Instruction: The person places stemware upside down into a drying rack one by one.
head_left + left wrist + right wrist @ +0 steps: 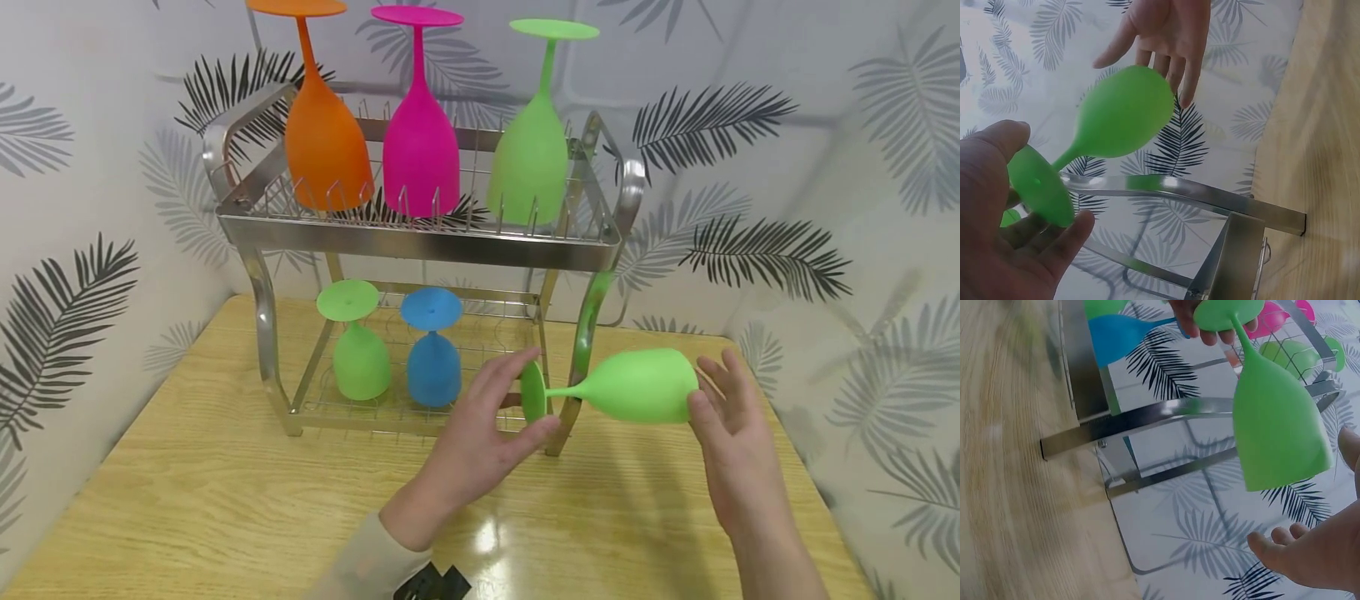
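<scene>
A light green goblet (pixel 641 385) lies sideways in the air, right of the metal rack's front leg. My left hand (pixel 483 429) holds it by its round foot, with the thumb on one side of the disc and fingers on the other. The bowl's mouth points right, toward my right hand (pixel 738 442). In the right wrist view the fingers of that right hand (pixel 1316 550) are extended around the mouth, with a gap between them and the rim. The left wrist view shows the goblet's foot (pixel 1040 186) against the left fingers.
The two-tier metal rack (pixel 420 237) stands on a wooden table (pixel 195 492). Upside down on its top tier are orange (pixel 326 150), pink (pixel 422 158) and green (pixel 528 162) goblets. Below are a green goblet (pixel 362 362) and a blue goblet (pixel 433 371). Leaf-patterned cloth hangs behind.
</scene>
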The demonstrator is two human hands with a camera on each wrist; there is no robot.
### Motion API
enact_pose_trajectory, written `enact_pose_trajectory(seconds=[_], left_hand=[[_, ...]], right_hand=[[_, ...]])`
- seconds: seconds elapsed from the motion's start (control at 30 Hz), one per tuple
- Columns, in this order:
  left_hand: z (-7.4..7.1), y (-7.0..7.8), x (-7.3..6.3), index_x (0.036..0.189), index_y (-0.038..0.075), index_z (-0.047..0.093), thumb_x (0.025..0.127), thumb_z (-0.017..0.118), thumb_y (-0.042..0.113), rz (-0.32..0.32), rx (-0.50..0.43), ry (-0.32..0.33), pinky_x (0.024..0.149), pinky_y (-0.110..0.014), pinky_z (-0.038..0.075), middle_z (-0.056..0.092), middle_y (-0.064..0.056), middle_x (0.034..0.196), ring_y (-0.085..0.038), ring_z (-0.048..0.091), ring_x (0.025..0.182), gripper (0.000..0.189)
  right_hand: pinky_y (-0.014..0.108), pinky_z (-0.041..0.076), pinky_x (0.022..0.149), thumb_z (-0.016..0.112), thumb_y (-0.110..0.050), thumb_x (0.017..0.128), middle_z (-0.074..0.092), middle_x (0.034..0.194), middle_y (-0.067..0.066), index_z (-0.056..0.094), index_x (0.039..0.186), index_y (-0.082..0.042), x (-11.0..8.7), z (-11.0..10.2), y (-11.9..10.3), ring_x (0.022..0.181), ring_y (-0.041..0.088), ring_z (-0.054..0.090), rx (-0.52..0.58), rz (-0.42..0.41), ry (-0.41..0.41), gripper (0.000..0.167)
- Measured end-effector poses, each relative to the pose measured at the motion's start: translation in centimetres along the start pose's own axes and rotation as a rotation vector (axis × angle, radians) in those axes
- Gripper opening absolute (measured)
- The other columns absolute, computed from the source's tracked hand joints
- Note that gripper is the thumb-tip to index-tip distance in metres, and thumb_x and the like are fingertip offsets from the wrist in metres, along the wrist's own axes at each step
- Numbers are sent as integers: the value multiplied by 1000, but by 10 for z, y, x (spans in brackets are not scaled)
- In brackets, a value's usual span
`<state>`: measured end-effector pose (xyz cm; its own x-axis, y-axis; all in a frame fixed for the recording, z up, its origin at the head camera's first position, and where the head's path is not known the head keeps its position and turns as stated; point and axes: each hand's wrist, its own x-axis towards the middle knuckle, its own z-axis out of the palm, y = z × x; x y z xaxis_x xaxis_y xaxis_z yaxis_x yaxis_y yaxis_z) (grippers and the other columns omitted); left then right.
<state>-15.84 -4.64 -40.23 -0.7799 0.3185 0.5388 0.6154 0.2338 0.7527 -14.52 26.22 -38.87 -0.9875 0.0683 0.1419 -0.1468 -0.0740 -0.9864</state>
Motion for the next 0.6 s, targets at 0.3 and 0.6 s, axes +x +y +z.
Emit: enact_pose_trajectory(seconds=[0.3,0.6], left_hand=[[-17,6,0,169,20,45,102,83,27,-27,77,-81,101,-30,61,52,-7,163,-24,62,135,77],[-31,10,-1,168,26,46,103,81,38,-56,196,-119,119,-57,47,51,-2,166,-26,53,148,75]], right_hand=[[19,35,124,72,-5,107,32,173,10,16,178,-20,-7,2,-5,160,22,31,-239,-154,13,91],[22,25,130,79,-11,104,36,174,13,20,178,-27,-11,6,-7,163,42,29,-614,-246,-71,95]])
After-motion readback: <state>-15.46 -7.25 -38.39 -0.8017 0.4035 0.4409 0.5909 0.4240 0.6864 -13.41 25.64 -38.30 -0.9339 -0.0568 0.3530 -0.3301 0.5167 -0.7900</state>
